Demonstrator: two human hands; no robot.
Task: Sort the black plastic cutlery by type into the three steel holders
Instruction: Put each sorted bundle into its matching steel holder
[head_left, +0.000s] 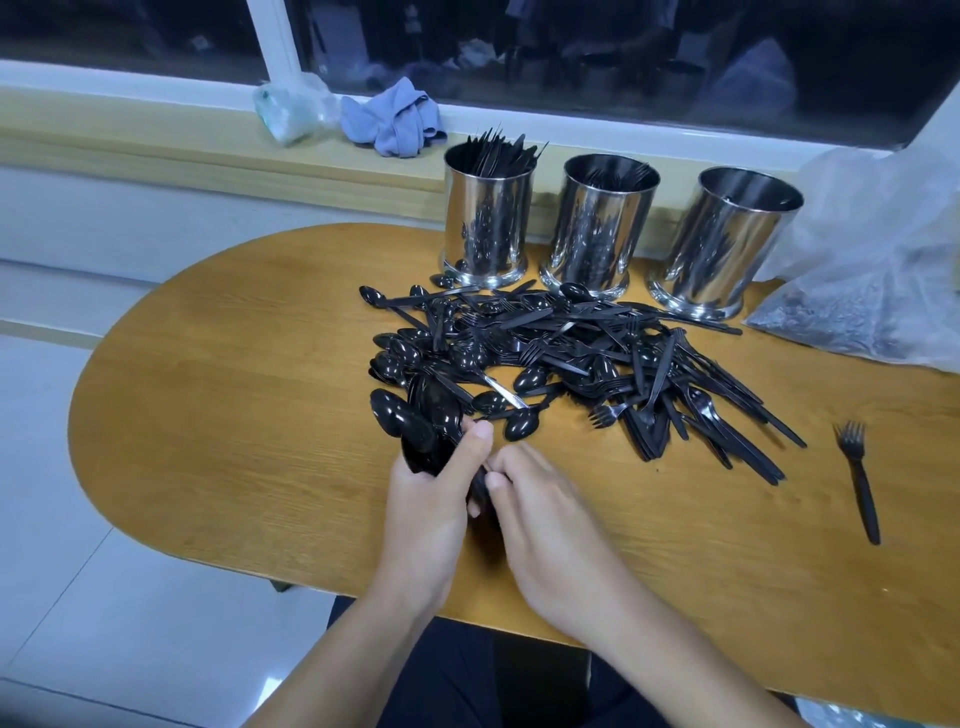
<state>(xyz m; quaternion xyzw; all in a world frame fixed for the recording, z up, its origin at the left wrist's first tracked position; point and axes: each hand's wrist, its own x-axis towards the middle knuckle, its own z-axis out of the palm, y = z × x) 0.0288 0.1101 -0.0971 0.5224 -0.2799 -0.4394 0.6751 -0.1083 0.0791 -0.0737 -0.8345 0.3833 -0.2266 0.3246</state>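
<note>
Left hand (431, 499) grips a spoon bundle (421, 421); right hand (540, 514) pinches its handles

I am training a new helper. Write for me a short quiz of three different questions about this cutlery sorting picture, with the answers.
1. True or false: the left hand grips a bundle of spoons.
2. Which steel holder looks least filled? A) left holder B) middle holder C) right holder
3. Fill in: one single ____ lies apart from the cutlery pile, near the right end of the table.

Key:
1. True; the right hand touches the handles too.
2. C; little shows inside its rim.
3. fork
</note>
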